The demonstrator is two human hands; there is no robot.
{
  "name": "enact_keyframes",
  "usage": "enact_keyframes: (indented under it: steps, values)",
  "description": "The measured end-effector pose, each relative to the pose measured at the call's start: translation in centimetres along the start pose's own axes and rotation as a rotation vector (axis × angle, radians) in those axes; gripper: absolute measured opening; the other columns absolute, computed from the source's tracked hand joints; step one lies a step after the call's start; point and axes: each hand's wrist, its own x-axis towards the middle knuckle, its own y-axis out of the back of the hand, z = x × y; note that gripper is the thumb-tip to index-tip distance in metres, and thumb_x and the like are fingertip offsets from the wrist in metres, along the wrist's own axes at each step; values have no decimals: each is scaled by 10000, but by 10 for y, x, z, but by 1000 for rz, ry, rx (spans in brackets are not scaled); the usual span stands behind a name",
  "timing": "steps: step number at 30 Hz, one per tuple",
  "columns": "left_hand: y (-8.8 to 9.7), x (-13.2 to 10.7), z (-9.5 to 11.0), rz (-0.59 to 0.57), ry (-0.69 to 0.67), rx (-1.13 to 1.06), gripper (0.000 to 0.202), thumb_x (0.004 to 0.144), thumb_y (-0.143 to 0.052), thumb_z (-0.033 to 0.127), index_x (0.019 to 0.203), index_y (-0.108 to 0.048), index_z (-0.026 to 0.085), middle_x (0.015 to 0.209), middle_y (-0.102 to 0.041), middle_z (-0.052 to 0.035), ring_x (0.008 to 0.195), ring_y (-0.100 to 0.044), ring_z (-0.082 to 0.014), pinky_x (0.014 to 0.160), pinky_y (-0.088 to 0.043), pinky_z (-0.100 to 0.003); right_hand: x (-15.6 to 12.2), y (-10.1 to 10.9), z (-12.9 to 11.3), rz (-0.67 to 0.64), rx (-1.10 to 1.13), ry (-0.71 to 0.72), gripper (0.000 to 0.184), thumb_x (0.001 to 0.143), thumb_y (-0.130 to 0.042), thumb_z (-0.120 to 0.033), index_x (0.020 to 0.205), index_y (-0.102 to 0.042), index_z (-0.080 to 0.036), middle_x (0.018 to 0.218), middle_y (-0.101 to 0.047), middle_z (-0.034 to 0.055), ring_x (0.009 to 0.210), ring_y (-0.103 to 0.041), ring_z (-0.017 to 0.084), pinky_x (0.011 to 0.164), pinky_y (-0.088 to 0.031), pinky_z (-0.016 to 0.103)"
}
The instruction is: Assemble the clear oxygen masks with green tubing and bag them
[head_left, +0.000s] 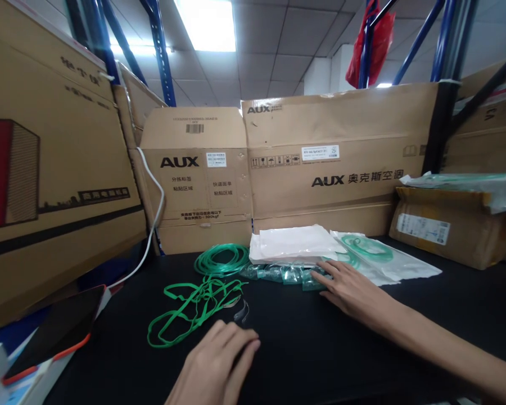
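My right hand (349, 289) lies flat and open on the black table (320, 349), its fingertips touching a row of clear green-tinted plastic masks (284, 274). Behind them sits a stack of white plastic bags (295, 244) and a bagged mask with green tubing (377, 253). My left hand (219, 365) rests near the table's front with fingers curled loosely downward, holding nothing that I can see. Just beyond it lies a tangle of green elastic straps (194, 309), and a coil of green tubing (221, 260) sits further back.
AUX cardboard boxes (333, 163) wall off the back, and a large box (50, 169) leans at the left. A taped carton (451, 225) stands at the right. A phone in an orange case (54, 332) lies at the front left. A white cable (152, 219) hangs down.
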Motion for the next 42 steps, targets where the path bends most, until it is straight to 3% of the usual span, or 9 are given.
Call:
enact_keyframes:
  steps: [3, 9, 13, 18, 21, 25, 32, 37, 42]
  values:
    - [-1, 17, -13, 194, 20, 198, 204, 1039, -512, 338, 1084, -696, 262, 1061, -707, -61, 1001, -684, -294, 898, -554, -452, 6, -5, 6, -37, 19, -10, 438, 949, -502, -51, 1347, -626, -184, 1377, -644, 197, 1240, -643, 373, 1010, -541, 565]
    - [-8, 26, -12, 222, 79, 229, 154, 1035, -501, 278, 1014, -648, 238, 997, -644, -49, 908, -682, -238, 790, -553, -336, 1, 1, 17, -90, 115, -42, 568, 965, -442, -46, 1506, -498, -210, 1500, -548, 183, 1272, -628, 325, 986, -568, 463]
    - [-2, 23, -2, 153, 49, 161, 268, 1079, -392, 297, 992, -640, 248, 998, -606, -40, 904, -664, -211, 807, -522, -309, -17, 10, 11, -82, 178, -97, 534, 1027, -432, -162, 1553, -429, -260, 1554, -506, 151, 1327, -593, 321, 1025, -549, 464]
    - [20, 31, 22, -2, 12, 31, 256, 1089, -384, 321, 983, -608, 257, 1033, -620, -17, 966, -633, -200, 879, -464, -325, -30, 43, -25, -192, 394, -258, 496, 1042, -485, -485, 1524, -438, -381, 1344, -676, 70, 1215, -665, 311, 1015, -551, 459]
    - [32, 49, 36, -61, 34, -30, 222, 1068, -458, 345, 970, -637, 257, 994, -680, 5, 951, -639, -202, 857, -458, -317, -23, 52, -46, -290, 538, -294, 415, 1037, -486, -480, 1438, -542, -385, 1355, -659, 51, 1276, -617, 297, 1098, -479, 477]
    - [35, 71, 48, -85, 29, -86, 253, 1030, -537, 417, 987, -733, 264, 898, -726, 16, 850, -658, -201, 769, -467, -299, -11, 47, -57, -318, 673, -334, 512, 952, -647, -417, 1453, -547, -388, 1416, -619, 45, 1339, -556, 300, 1137, -424, 458]
    - [33, 76, 46, -155, 24, -146, 194, 1011, -572, 381, 1024, -753, 314, 1024, -739, 32, 982, -653, -202, 895, -462, -326, -5, 51, -57, -331, 735, -402, 412, 910, -671, -477, 1308, -653, -376, 1112, -674, 44, 1025, -671, 264, 926, -499, 391]
    - [35, 75, 40, -245, 32, -205, 206, 1022, -545, 414, 996, -696, 277, 970, -681, 29, 912, -606, -185, 815, -444, -295, 3, 58, -55, -385, 747, -336, 219, 886, -669, -355, 1091, -737, -313, 927, -683, 13, 918, -656, 226, 807, -477, 304]
    - [30, 76, 38, -335, 42, -256, 131, 993, -588, 350, 955, -670, 255, 949, -650, 36, 877, -567, -172, 774, -417, -266, 7, 63, -58, -431, 761, -303, 290, 879, -669, -329, 1162, -728, -309, 938, -691, 17, 923, -640, 218, 777, -470, 280]
